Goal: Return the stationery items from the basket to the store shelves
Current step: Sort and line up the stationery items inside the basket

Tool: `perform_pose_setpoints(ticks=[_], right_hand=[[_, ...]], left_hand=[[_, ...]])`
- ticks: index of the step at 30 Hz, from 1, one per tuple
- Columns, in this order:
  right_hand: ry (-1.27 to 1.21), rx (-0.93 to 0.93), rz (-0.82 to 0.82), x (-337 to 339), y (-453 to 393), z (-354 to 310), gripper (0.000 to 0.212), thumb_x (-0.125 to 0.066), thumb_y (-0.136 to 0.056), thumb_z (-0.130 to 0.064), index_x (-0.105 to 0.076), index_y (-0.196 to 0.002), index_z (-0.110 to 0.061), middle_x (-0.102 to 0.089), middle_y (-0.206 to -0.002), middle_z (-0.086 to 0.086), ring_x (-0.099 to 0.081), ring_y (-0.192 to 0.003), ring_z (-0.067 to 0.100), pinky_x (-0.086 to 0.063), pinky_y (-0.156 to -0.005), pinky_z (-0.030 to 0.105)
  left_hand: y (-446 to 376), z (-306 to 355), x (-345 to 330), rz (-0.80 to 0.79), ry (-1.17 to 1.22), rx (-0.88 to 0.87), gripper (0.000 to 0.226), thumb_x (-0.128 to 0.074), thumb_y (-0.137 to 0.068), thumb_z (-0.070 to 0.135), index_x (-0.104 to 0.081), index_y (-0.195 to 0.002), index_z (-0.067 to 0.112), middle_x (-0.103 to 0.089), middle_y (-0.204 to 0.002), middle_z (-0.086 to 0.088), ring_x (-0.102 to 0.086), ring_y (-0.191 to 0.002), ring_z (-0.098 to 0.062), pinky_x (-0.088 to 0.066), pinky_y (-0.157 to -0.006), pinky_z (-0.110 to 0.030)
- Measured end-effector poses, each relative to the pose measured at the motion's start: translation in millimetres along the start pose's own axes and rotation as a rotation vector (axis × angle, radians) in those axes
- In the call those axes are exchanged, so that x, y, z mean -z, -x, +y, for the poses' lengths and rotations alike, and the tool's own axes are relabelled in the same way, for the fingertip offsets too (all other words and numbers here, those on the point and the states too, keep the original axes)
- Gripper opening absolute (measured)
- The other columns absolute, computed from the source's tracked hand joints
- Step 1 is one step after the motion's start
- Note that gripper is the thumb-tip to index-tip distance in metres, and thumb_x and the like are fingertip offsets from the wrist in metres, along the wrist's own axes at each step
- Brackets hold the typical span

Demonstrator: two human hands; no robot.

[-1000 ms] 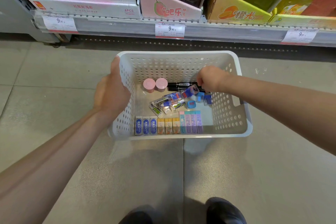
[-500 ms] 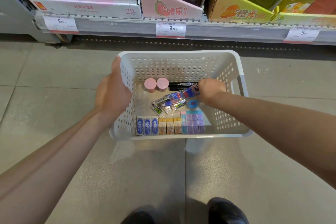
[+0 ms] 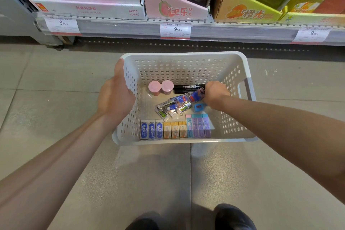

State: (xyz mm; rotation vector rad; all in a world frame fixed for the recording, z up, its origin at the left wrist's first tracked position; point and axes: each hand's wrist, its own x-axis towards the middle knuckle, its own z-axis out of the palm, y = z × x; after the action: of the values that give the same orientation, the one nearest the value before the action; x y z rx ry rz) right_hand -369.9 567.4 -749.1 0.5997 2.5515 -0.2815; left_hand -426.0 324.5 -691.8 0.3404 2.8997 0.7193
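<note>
A white perforated basket hangs above the grey floor, and my left hand grips its left rim. Inside lie two pink round tubs, black markers, a loose pile of blue-and-white packets, a small blue cube and a front row of blue, yellow and purple eraser boxes. My right hand reaches down into the basket's right side, fingers curled onto the blue packet. Its fingertips are hidden, so what it holds is unclear.
The store shelf runs across the top with price tags, a pink carton, an orange carton and a white box. My dark shoes show at the bottom edge on the tiled floor.
My right hand has dropped from the markers at the back of the basket down onto the blue items at the right. The basket and left hand have barely shifted.
</note>
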Motion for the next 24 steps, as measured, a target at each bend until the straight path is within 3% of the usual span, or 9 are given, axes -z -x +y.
perform_pose_setpoints(ticks=[2,6,10,15,18,21,24], right_hand=[[-0.017,-0.004,-0.018,2,-1,0,0.006,-0.055,-0.088,-0.009,-0.059,-0.089,-0.004,-0.058,-0.086,0.014,-0.057,-0.079,0.029,-0.044,-0.064,0.03],[-0.001,0.05,-0.044,14,-4,-2,0.017,-0.062,-0.086,-0.017,-0.051,-0.076,-0.007,-0.048,-0.063,0.004,-0.056,-0.067,0.024,-0.045,-0.055,0.027],[0.112,0.126,-0.147,34,-2,-4,0.022,-0.062,-0.085,-0.016,-0.049,-0.068,-0.009,-0.05,-0.065,0.002,-0.055,-0.065,0.021,-0.036,-0.045,0.021],[0.191,0.199,-0.239,43,1,-1,0.029,-0.057,-0.088,-0.016,-0.047,-0.062,-0.009,-0.047,-0.064,0.004,-0.05,-0.074,0.025,-0.036,-0.054,0.024],[0.235,0.217,-0.245,41,4,0,0.014,-0.058,-0.084,-0.016,-0.064,-0.081,-0.004,-0.056,-0.072,0.006,-0.053,-0.075,0.024,-0.038,-0.052,0.024],[0.301,0.256,-0.241,35,4,2,0.03,-0.062,-0.081,-0.015,-0.065,-0.11,-0.007,-0.067,-0.097,0.007,-0.062,-0.089,0.023,-0.05,-0.069,0.028],[0.36,0.278,-0.204,28,2,6,0.035,-0.065,-0.078,-0.013,-0.063,-0.113,-0.011,-0.067,-0.105,0.007,-0.063,-0.095,0.023,-0.051,-0.072,0.027]], left_hand=[[1,0,0,0.0,0.003,-0.004,0.07,-0.043,-0.085,-0.003,-0.014,-0.148,0.013,-0.049,-0.072,-0.011,-0.046,-0.059,-0.024,-0.026,-0.045,-0.031],[1,0,0,0.003,0.016,0.003,0.069,-0.043,-0.086,-0.002,-0.014,-0.147,0.014,-0.05,-0.075,-0.011,-0.046,-0.056,-0.021,-0.028,-0.043,-0.029],[1,1,0,-0.006,0.019,0.01,0.07,-0.043,-0.086,-0.003,-0.015,-0.147,0.014,-0.05,-0.076,-0.01,-0.047,-0.058,-0.021,-0.03,-0.043,-0.029],[1,2,0,-0.008,0.025,0.017,0.07,-0.044,-0.086,-0.003,-0.014,-0.147,0.015,-0.054,-0.079,-0.012,-0.053,-0.062,-0.026,-0.038,-0.048,-0.031],[1,1,-1,-0.008,0.018,0.023,0.07,-0.043,-0.086,-0.003,-0.014,-0.147,0.015,-0.053,-0.078,-0.012,-0.051,-0.061,-0.026,-0.032,-0.045,-0.029],[1,1,-1,-0.009,0.014,0.021,0.07,-0.043,-0.086,-0.003,-0.014,-0.147,0.015,-0.052,-0.078,-0.011,-0.051,-0.063,-0.027,-0.032,-0.046,-0.029],[-1,-2,-1,-0.009,0.004,0.016,0.072,-0.043,-0.084,-0.003,-0.013,-0.146,0.017,-0.051,-0.074,-0.01,-0.052,-0.064,-0.029,-0.035,-0.05,-0.031]])
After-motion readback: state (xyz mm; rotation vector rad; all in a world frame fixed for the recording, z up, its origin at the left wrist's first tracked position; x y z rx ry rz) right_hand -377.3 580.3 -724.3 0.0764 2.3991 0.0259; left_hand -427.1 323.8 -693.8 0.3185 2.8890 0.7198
